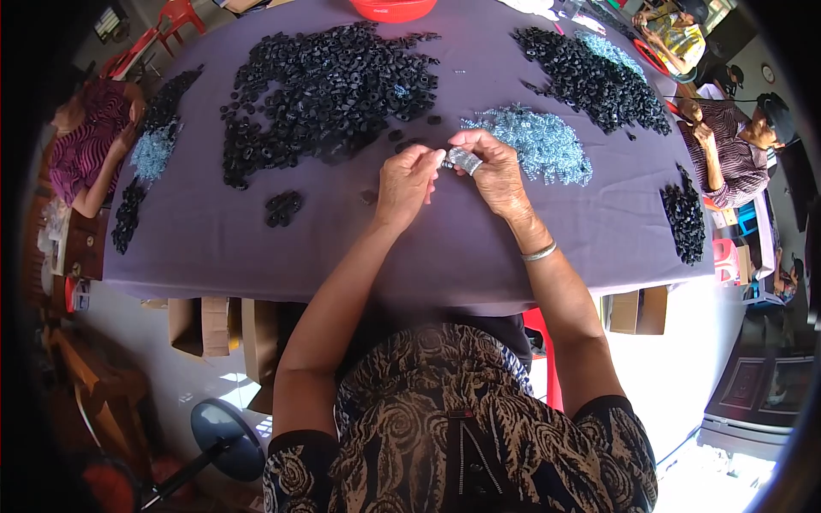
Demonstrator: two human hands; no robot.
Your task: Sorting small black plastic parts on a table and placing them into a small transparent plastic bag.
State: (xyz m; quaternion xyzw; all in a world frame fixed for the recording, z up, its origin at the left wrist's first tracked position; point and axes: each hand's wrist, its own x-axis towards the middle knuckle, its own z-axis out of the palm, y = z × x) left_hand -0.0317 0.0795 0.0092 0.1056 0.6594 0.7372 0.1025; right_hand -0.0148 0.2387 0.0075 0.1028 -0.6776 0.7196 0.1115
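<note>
Both hands meet over the dark purple cloth on the table, just in front of the piles. My right hand [498, 178], with a bangle on its wrist, pinches a small silvery piece [464, 160] whose exact kind I cannot make out. Fingertips of my left hand [405, 185] are closed at the left end of that piece, where a tiny ridged part shows; what they grip is mostly hidden. Close behind the right hand lies a heap of small pale-blue, coil-like pieces [539, 141]. A large spread of small black ring-like parts [333, 90] lies beyond the left hand.
A small cluster of black parts [283, 208] sits left of my forearms. More black parts [599, 85] and pale pieces [154, 152] lie at both sides, near other people seated around the table. A red basin [393, 8] stands at the far edge. Cardboard boxes [201, 327] are below the near edge.
</note>
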